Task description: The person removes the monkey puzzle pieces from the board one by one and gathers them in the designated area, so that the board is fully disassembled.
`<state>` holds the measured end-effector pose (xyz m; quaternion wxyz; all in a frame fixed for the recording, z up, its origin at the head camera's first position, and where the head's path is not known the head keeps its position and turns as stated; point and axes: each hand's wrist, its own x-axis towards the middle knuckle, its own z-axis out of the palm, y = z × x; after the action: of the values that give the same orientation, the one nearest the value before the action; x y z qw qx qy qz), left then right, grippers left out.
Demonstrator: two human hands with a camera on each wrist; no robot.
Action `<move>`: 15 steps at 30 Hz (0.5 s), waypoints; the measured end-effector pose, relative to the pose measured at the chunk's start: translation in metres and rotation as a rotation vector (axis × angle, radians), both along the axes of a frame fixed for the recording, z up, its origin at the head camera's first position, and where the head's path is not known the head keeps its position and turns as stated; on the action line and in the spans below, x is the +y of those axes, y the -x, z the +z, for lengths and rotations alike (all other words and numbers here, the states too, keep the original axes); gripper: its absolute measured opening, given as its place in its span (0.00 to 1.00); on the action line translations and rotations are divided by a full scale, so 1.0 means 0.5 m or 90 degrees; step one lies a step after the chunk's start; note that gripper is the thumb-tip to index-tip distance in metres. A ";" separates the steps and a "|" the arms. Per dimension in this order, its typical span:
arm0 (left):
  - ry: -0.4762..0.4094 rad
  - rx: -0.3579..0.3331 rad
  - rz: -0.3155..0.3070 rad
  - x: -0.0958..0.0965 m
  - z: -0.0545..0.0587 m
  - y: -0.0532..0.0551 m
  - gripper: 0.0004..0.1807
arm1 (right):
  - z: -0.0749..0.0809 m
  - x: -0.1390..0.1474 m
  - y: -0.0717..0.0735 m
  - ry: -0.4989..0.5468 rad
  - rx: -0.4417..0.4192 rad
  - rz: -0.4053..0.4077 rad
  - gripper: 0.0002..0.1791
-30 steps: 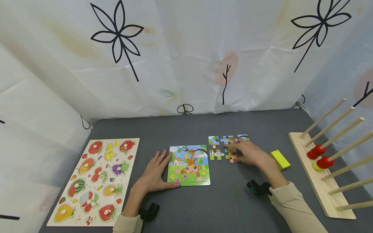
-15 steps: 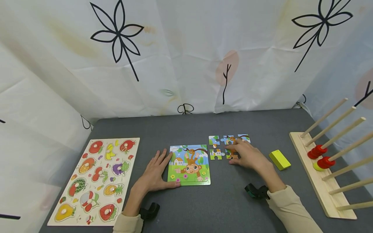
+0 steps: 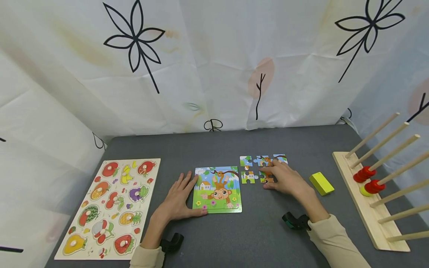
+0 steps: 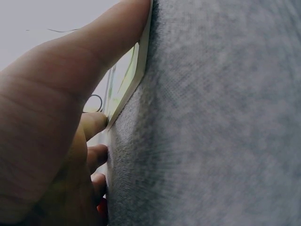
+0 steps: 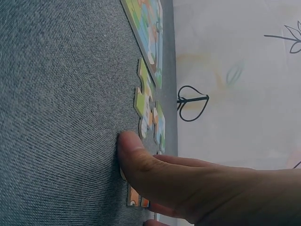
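A monkey puzzle board (image 3: 218,190) lies flat at the middle of the table. My left hand (image 3: 177,203) rests at its left side, thumb on the front edge and fingertips at the left edge, fingers fairly straight. Right of the board, my right hand (image 3: 289,180) pinches a puzzle piece (image 3: 268,178) with a monkey's face between thumb and fingers; the hand partly hides it. Around it lie loose pieces: a house piece (image 3: 248,177), a blue-green corner piece (image 3: 245,161), a branch piece (image 3: 262,160) and another edge piece (image 3: 280,158).
At left lies a fruit knob board (image 3: 110,190). A yellow block (image 3: 321,184) is right of my right hand. Farther right stands a wooden peg rack (image 3: 372,208) with red and yellow rings (image 3: 364,174). Patterned cloth (image 3: 214,74) hangs behind the grey table (image 3: 234,242).
My right hand has shifted slightly, its thumb and fingers closing in around the monkey-face puzzle piece, then staying still. The left hand and puzzle board have not moved.
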<state>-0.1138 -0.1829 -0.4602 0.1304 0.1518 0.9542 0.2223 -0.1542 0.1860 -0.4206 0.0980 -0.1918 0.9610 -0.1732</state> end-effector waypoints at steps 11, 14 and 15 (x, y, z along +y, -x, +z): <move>-0.002 -0.004 0.003 0.000 0.001 0.000 0.65 | 0.006 -0.005 -0.007 0.030 0.043 0.006 0.30; -0.001 -0.005 0.005 0.000 0.001 -0.001 0.65 | 0.013 -0.013 -0.008 0.042 0.038 0.012 0.29; -0.001 -0.005 0.005 0.000 0.001 -0.001 0.65 | 0.014 -0.017 -0.008 0.048 0.036 0.015 0.29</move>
<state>-0.1133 -0.1831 -0.4597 0.1333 0.1474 0.9540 0.2244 -0.1503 0.1775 -0.4135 0.0654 -0.2112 0.9540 -0.2027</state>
